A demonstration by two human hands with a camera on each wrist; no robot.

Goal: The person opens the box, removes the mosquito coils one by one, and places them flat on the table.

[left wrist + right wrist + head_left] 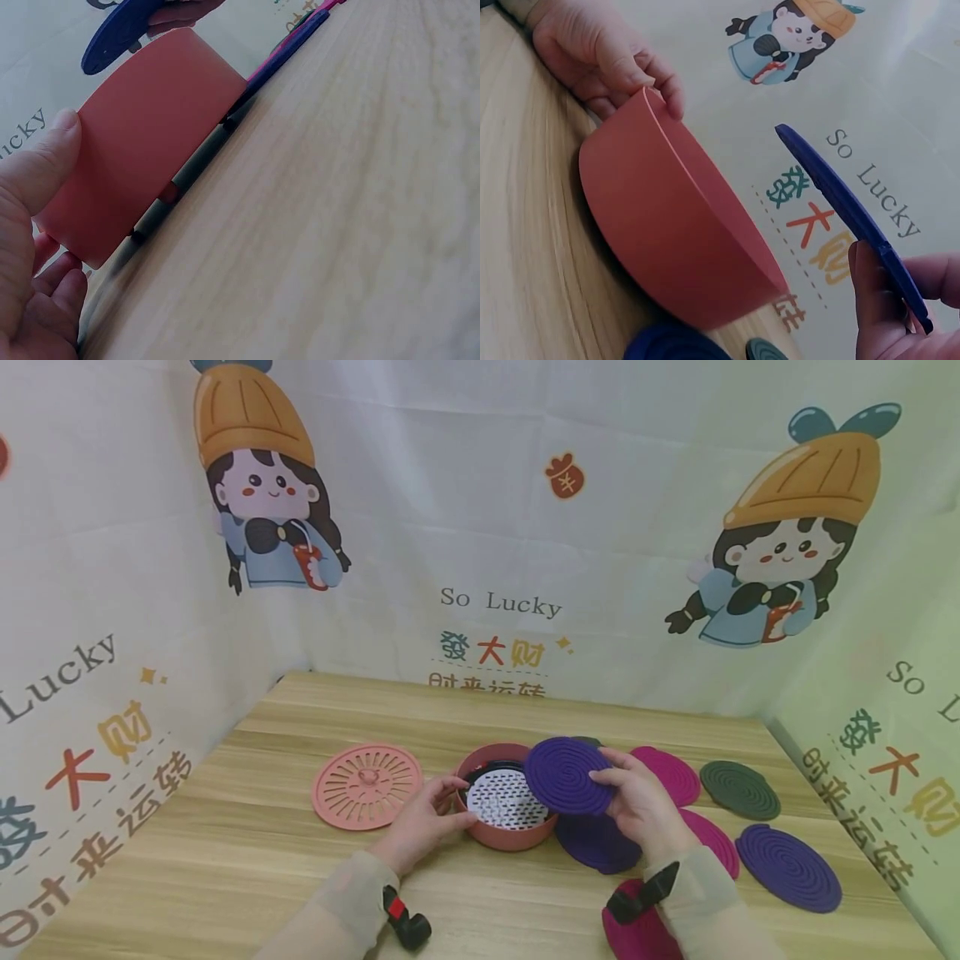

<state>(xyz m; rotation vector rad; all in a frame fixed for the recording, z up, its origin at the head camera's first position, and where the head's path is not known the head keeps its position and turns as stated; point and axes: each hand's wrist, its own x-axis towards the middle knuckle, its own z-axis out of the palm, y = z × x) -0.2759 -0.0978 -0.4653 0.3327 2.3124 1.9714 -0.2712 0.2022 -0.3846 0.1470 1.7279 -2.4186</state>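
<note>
My right hand (643,806) pinches a purple mosquito coil (564,775) by its right edge, thumb on top. The coil is tilted above the right rim of a round salmon-pink coil holder (504,838). Inside that holder lies a white slotted plate (506,800) with a dark ring around it. My left hand (426,820) grips the holder's left rim; in the right wrist view its thumb and a finger (673,96) straddle the wall. Seen edge-on in the right wrist view, the held coil (847,217) is apart from the holder.
A slotted salmon-pink lid (367,802) with a central knob lies left of the holder. To the right are several flat coils: purple ones (600,845), (789,868), pink ones (670,777), and a green one (741,790). Printed cloth (495,527) walls the wooden table (225,860).
</note>
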